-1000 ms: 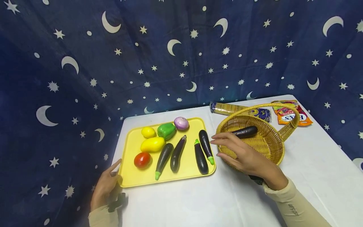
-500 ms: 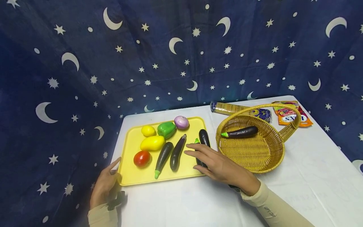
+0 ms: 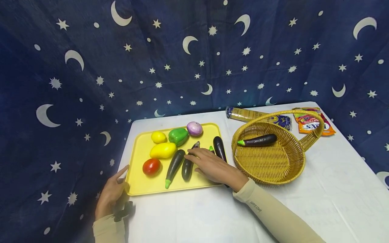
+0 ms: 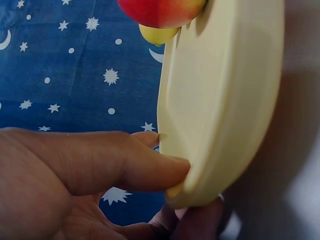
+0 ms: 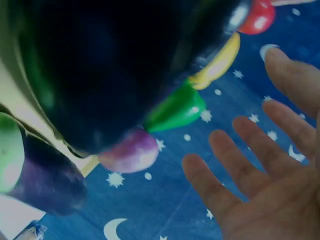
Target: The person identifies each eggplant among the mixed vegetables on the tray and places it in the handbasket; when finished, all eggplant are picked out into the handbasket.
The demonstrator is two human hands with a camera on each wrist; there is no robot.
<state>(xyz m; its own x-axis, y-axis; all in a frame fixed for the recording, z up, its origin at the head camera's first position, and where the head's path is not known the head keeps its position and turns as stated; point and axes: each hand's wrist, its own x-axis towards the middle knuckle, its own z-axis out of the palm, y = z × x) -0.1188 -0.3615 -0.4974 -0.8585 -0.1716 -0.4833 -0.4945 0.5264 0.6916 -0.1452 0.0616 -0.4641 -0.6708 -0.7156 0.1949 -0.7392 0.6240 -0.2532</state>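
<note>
My left hand [image 3: 109, 194] grips the near left corner of a yellow tray [image 3: 141, 187], the thumb over its rim [image 4: 197, 172] and fingers beneath in the left wrist view. On the tray lie a tomato [image 3: 151, 167], a mango [image 3: 163, 150], a lemon [image 3: 158, 137], a green bell pepper [image 3: 178, 136], a purple onion [image 3: 194, 128] and several eggplants [image 3: 174, 168]. Fingers spread, my right hand [image 3: 212, 167] hovers over the middle eggplant [image 3: 186, 170] and hides most of another. It holds nothing; a dark eggplant [image 5: 100, 75] looms close in the right wrist view.
Right of the tray stands a wicker basket [image 3: 301, 165] with a tall handle; one eggplant [image 3: 261, 140] lies inside. Behind it are a long pack of spaghetti [image 3: 243, 114] and an orange snack bag [image 3: 316, 126]. A starry blue cloth [image 3: 170, 57] hangs behind the white table [image 3: 170, 216].
My right hand has moved left from over the basket to above the eggplants on the tray. The left hand keeps its grip on the tray's corner.
</note>
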